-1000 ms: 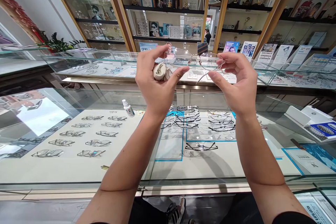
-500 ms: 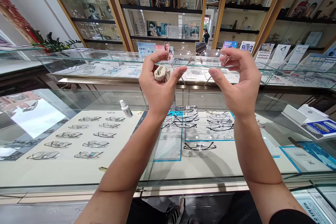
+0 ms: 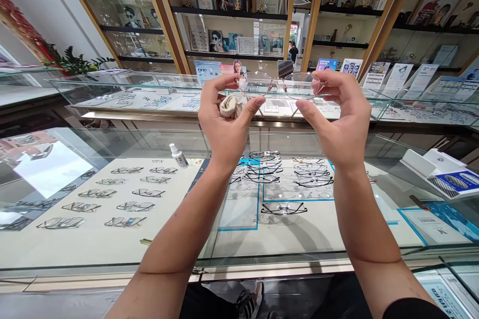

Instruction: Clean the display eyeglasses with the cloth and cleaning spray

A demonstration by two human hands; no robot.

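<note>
I hold a thin-rimmed pair of glasses (image 3: 279, 84) up in front of me, above the glass display counter (image 3: 112, 254). My left hand (image 3: 224, 117) pinches the left end of the frame between thumb and forefinger, with a beige cleaning cloth (image 3: 229, 105) bunched against its palm. My right hand (image 3: 337, 114) pinches the right end by the hinge. Both lenses face away from me and the temples hang down towards me.
Under the counter glass lie rows of glasses (image 3: 127, 194) on the left and dark-framed glasses (image 3: 284, 207) on blue-edged mats. A small white spray bottle (image 3: 178, 155) stands on the counter. White cases (image 3: 437, 169) sit right. More counters and shelves stand behind.
Both hands lifted the glasses slightly and drew a little closer to me; the frame tilted flatter. The grip on it and the cloth is unchanged.
</note>
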